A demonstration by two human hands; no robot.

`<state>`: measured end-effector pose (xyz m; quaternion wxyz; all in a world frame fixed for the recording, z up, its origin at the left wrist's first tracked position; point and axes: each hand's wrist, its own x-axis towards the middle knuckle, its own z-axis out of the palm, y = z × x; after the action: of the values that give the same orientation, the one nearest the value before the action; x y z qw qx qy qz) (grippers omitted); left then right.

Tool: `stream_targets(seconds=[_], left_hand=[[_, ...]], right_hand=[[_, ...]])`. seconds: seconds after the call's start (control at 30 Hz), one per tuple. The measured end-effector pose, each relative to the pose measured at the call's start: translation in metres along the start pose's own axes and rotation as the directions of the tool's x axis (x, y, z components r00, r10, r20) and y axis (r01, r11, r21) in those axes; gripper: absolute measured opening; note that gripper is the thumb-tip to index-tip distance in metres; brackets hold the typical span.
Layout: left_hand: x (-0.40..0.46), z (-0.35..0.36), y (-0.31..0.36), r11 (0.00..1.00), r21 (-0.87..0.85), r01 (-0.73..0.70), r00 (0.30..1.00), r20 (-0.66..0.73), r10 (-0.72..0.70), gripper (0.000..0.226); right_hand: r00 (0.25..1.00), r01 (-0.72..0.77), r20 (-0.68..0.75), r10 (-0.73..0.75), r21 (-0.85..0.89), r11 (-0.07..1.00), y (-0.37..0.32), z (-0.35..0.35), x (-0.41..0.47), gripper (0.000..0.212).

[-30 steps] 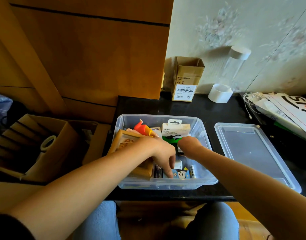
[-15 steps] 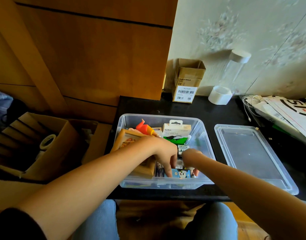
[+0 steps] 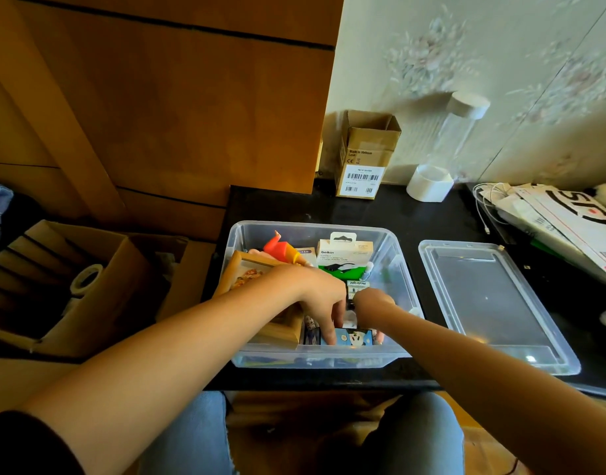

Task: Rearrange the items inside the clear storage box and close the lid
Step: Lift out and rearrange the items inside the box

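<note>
Now both hands reach into the clear storage box (image 3: 394, 248) on the black tabletop (image 3: 363, 214): the left hand (image 3: 320, 296) has its fingers (image 3: 329, 332) stretched down onto a small blue packet (image 3: 354, 337) at the near wall, beside a wooden frame (image 3: 250, 269). The right hand (image 3: 372, 301) points down into the box, its fingers hidden, so their grip cannot be told. Just right of the box, the lid (image 3: 493, 299) lies flat.

The flat clear plastic lid (image 3: 493, 299) lies right of the clear plastic storage box (image 3: 402, 269); the small open cardboard carton (image 3: 365, 159) stands behind that box.
</note>
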<state>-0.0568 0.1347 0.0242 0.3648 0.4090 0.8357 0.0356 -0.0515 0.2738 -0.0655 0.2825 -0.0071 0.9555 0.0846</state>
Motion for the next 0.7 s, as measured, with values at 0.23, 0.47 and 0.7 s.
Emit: stream_targets(seconds=[0.23, 0.47, 0.7], left_hand=[[-0.001, 0.0, 0.001, 1.0, 0.006, 0.003, 1.0, -0.008, -0.003, 0.048], [0.0, 0.001, 0.001, 1.0, 0.007, 0.021, 1.0, 0.0, -0.021, 0.047], [0.004, 0.002, 0.006, 0.999, 0.037, 0.035, 0.998, 0.05, -0.036, 0.053]], right_hand=[[0.976, 0.106, -0.179, -0.124, -0.107, 0.989, 0.008, -0.009, -0.002, 0.019], [0.966, 0.096, -0.227, -0.121, -0.117, 0.989, 0.008, -0.019, 0.003, 0.023], [0.972, 0.099, -0.205, -0.114, -0.079, 0.992, 0.01, -0.018, 0.003, 0.024]])
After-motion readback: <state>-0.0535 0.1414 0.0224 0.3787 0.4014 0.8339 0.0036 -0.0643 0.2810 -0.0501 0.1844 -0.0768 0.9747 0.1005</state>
